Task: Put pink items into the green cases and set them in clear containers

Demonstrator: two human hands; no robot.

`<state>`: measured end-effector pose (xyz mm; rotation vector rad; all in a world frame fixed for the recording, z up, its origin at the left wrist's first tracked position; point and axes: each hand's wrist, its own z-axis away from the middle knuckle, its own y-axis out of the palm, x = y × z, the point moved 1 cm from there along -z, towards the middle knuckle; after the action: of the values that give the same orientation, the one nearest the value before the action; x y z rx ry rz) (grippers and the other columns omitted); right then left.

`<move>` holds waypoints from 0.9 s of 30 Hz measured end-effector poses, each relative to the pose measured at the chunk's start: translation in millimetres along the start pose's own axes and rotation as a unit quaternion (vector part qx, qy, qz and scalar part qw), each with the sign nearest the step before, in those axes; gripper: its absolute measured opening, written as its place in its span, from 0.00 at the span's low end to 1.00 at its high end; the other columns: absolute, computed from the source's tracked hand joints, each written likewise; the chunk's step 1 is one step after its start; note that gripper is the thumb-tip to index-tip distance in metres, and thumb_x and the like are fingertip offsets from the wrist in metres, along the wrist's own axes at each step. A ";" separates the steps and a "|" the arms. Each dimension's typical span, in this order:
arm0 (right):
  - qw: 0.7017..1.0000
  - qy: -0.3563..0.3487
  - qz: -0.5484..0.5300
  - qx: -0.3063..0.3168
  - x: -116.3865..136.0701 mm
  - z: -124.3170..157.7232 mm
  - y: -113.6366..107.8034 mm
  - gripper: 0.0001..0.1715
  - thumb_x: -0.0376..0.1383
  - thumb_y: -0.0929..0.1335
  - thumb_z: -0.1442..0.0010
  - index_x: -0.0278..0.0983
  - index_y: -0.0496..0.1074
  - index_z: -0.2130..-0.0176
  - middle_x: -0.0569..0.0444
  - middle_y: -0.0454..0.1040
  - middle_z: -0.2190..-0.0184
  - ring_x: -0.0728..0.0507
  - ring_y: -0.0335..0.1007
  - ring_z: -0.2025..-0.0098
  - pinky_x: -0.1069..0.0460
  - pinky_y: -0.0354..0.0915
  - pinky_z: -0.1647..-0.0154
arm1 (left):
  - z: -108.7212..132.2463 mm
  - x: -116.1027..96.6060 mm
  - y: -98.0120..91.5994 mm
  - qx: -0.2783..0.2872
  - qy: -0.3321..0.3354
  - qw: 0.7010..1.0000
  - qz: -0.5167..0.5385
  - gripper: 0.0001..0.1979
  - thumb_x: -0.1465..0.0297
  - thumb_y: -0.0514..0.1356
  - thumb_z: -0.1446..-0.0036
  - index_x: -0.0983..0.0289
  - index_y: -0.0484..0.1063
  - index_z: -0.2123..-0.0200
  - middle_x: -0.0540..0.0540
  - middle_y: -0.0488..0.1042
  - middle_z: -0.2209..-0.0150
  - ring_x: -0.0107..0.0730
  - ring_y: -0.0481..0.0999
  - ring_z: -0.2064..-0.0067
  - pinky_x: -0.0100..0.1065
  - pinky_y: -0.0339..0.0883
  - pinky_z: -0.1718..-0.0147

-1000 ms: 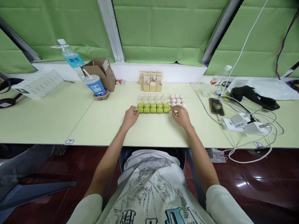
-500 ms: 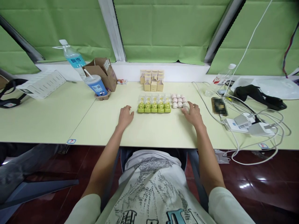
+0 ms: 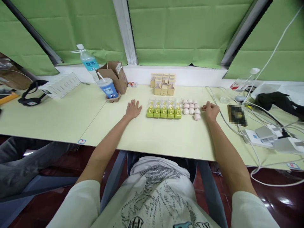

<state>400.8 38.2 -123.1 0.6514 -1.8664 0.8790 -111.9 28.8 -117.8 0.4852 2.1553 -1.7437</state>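
Note:
My left hand (image 3: pixel 133 109) lies flat on the table with its fingers spread, left of several small green-based containers with clear tops (image 3: pixel 163 110) set in a tight block. Right of these sit several pale pink-white round pieces (image 3: pixel 191 106), grouped in rows, with a single piece (image 3: pixel 197 117) at the front right. Just beside that group my right hand (image 3: pixel 210 110) rests with curled fingers, apart from the pieces. Nothing shows in its grip. Behind the containers stand several small tan cardboard boxes (image 3: pixel 163 90).
On the left are a blue cup (image 3: pixel 108 88), an open brown carton (image 3: pixel 116 76), a water bottle (image 3: pixel 89 61) and a white slotted box (image 3: pixel 63 86). A clear bottle (image 3: pixel 239 85), white cables (image 3: pixel 219 110) and chargers (image 3: pixel 258 137) lie at the right.
My right hand has moved right, away from the round pieces, and one piece now lies uncovered at the front right. My left hand's fingers have spread flat. The view has shifted.

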 end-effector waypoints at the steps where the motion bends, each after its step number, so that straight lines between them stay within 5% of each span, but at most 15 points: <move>1: 1.000 -0.012 -0.007 0.004 -1.4 2.2 0.3 0.32 0.57 0.64 0.30 0.40 0.67 0.77 0.48 0.76 0.73 0.42 0.77 0.69 0.45 0.75 0.58 | -2.2 -1.4 0.7 -0.009 0.004 1.000 0.001 0.29 0.60 0.58 0.32 0.69 0.71 0.33 0.75 0.61 0.24 0.60 0.53 0.19 0.61 0.43 0.22; 7: 0.999 -0.023 0.028 -0.014 4.8 9.3 -2.0 0.29 0.56 0.63 0.29 0.38 0.73 0.69 0.51 0.77 0.72 0.43 0.75 0.70 0.47 0.72 0.60 | 5.0 -8.5 -9.1 -0.071 0.039 0.996 0.032 0.13 0.64 0.56 0.32 0.61 0.80 0.58 0.68 0.82 0.47 0.55 0.76 0.38 0.50 0.66 0.35; 10: 0.999 -0.019 0.013 -0.037 6.5 9.6 -2.6 0.29 0.56 0.59 0.27 0.36 0.73 0.54 0.48 0.80 0.63 0.45 0.74 0.74 0.49 0.68 0.70 | 8.2 -9.9 -13.4 -0.112 0.033 0.992 0.047 0.14 0.62 0.56 0.31 0.58 0.77 0.66 0.62 0.82 0.56 0.48 0.80 0.49 0.43 0.70 0.46; 12: 0.998 -0.006 0.006 -0.064 6.0 9.9 -3.9 0.31 0.58 0.59 0.27 0.36 0.72 0.48 0.49 0.79 0.66 0.44 0.69 0.78 0.48 0.64 0.75 | 8.8 -11.6 -14.2 -0.131 0.024 0.990 0.050 0.18 0.59 0.56 0.30 0.58 0.75 0.70 0.59 0.81 0.63 0.43 0.79 0.58 0.39 0.69 0.52; 16: 0.996 -0.002 0.045 -0.076 8.0 10.7 -6.9 0.40 0.65 0.56 0.27 0.37 0.76 0.62 0.58 0.62 0.81 0.42 0.61 0.79 0.44 0.65 0.70 | 11.4 -17.6 -13.9 -0.144 0.012 0.988 0.057 0.28 0.55 0.54 0.28 0.59 0.66 0.81 0.52 0.71 0.78 0.36 0.72 0.70 0.37 0.65 0.60; 20: 0.990 -0.057 0.131 -0.016 20.3 14.2 -9.4 0.41 0.62 0.53 0.25 0.39 0.77 0.67 0.55 0.62 0.80 0.40 0.65 0.71 0.42 0.65 0.59 | 19.0 -27.7 -15.5 -0.131 0.033 0.988 0.081 0.30 0.54 0.53 0.27 0.59 0.69 0.81 0.51 0.68 0.80 0.34 0.71 0.72 0.37 0.63 0.61; 27: 0.928 -0.152 0.329 0.089 48.0 39.1 -10.0 0.31 0.61 0.63 0.29 0.39 0.74 0.49 0.46 0.77 0.68 0.34 0.71 0.64 0.40 0.67 0.55 | 29.3 -44.5 -12.4 -0.136 0.125 0.979 0.085 0.27 0.51 0.50 0.26 0.59 0.74 0.72 0.54 0.72 0.74 0.36 0.71 0.69 0.38 0.64 0.62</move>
<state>367.7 -2.2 -88.4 0.2610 -2.3572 1.4568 -76.8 -4.8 -92.7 0.8226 2.3945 -1.3305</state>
